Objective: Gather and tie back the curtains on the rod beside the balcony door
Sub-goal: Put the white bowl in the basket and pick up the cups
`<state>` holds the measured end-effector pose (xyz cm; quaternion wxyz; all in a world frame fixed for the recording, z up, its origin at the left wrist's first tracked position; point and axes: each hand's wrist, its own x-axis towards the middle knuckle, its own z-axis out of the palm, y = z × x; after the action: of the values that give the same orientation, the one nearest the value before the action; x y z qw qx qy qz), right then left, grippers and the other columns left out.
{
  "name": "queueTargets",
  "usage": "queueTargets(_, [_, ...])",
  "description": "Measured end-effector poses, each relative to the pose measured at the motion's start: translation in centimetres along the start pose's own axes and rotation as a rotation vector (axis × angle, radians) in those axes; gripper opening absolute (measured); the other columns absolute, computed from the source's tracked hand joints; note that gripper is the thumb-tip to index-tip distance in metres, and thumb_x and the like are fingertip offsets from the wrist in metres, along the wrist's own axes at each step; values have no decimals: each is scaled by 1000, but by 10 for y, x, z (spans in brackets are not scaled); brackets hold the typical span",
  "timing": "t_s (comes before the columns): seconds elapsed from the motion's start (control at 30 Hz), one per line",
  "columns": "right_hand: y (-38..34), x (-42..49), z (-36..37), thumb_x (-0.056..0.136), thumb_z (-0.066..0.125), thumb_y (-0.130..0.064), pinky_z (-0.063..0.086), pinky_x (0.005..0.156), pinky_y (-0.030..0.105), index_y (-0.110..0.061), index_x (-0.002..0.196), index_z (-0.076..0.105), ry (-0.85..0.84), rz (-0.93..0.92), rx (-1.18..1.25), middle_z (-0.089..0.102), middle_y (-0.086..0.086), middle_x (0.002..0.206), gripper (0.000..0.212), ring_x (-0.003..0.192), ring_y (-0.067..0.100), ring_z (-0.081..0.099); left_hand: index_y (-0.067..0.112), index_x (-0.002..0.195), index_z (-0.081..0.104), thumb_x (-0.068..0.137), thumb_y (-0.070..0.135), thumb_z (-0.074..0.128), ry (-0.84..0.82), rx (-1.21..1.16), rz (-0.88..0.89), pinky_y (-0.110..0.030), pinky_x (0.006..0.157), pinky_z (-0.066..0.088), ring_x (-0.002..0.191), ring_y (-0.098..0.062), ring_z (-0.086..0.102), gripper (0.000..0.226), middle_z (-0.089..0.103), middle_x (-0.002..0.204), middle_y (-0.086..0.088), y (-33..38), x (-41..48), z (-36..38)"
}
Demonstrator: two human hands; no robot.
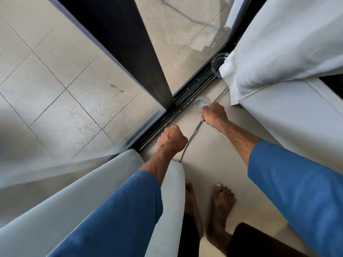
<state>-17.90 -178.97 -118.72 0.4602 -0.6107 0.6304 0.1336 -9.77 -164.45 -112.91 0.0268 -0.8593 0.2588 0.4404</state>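
Note:
I look straight down at the balcony door sill. A pale grey curtain (118,184) hangs at the lower left, and my left arm reaches around its edge. My left hand (171,139) is a closed fist in front of that curtain. A thin grey cord (192,137) runs from near the curtain edge up to my right hand (214,115), which is closed around it. Whether the left fist also grips the cord is hidden. A second white curtain (274,52) hangs bunched at the upper right.
The dark sliding door frame (130,45) and its floor track (185,104) cross the middle. A clear glass (201,104) stands on the floor just beyond my right hand, and a clear plastic container (218,64) sits by the white curtain. My bare feet (220,204) stand below.

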Motion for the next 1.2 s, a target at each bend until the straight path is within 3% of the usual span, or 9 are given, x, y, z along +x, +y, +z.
queueTargets(0.07, [12,-39,-18,86,44,-23,61,77,40,-2,93,75,14,42,5,76,5,69,38,79,27,74,10,113,67,87,18,54,-15,9,14,-36,77,52,96,-33,64,30,64,118,-13,8,-28,-6])
queueTargets(0.17, [30,-101,-38,85,45,-22,52,61,34,-6,78,75,52,79,101,66,-3,47,35,54,17,64,9,114,67,85,18,54,-40,6,32,-39,83,56,102,-35,66,33,67,119,-13,17,-75,-13])
queueTargets(0.43, [80,-311,-108,95,46,-27,53,65,35,-15,62,69,63,126,321,69,2,55,42,52,18,60,2,110,64,88,19,49,-145,-6,68,-38,82,53,106,-39,64,31,65,118,-19,44,-236,-19])
queueTargets(0.63, [124,-437,-150,98,47,-25,54,67,40,-11,65,73,93,147,450,71,4,58,44,56,19,66,11,98,72,81,23,49,-207,24,161,-35,83,56,100,-30,68,31,73,106,-12,70,-345,-4])
queueTargets(0.73, [156,-485,-172,98,48,-26,53,67,40,-10,62,71,177,181,504,71,4,57,46,55,18,64,14,96,75,83,22,53,-212,28,240,-31,82,53,99,-27,68,26,74,102,-6,85,-392,8])
queueTargets(0.87, [209,-542,-200,95,50,-26,56,62,43,-13,55,69,293,215,580,70,1,54,46,52,18,64,19,85,74,72,31,54,-255,82,307,-38,81,60,84,-25,72,26,75,86,-4,89,-430,45])
queueTargets(1.03, [283,-615,-235,97,53,-25,50,54,21,-16,54,68,466,226,610,62,-8,43,46,42,3,58,21,82,69,68,37,49,-322,164,465,-41,78,61,75,-25,73,30,76,85,-2,106,-480,106])
queueTargets(1.13, [322,-659,-250,96,55,-29,51,58,28,-15,52,67,569,276,677,64,-6,45,49,43,4,59,25,80,68,71,34,50,-382,206,573,-41,76,61,74,-22,72,23,76,86,1,129,-542,128])
queueTargets(1.2, [347,-694,-256,99,55,-32,50,57,25,-14,54,68,694,309,760,64,-6,45,50,42,2,59,24,85,71,73,31,48,-417,233,652,-41,77,61,76,-22,72,27,76,89,0,139,-577,146])
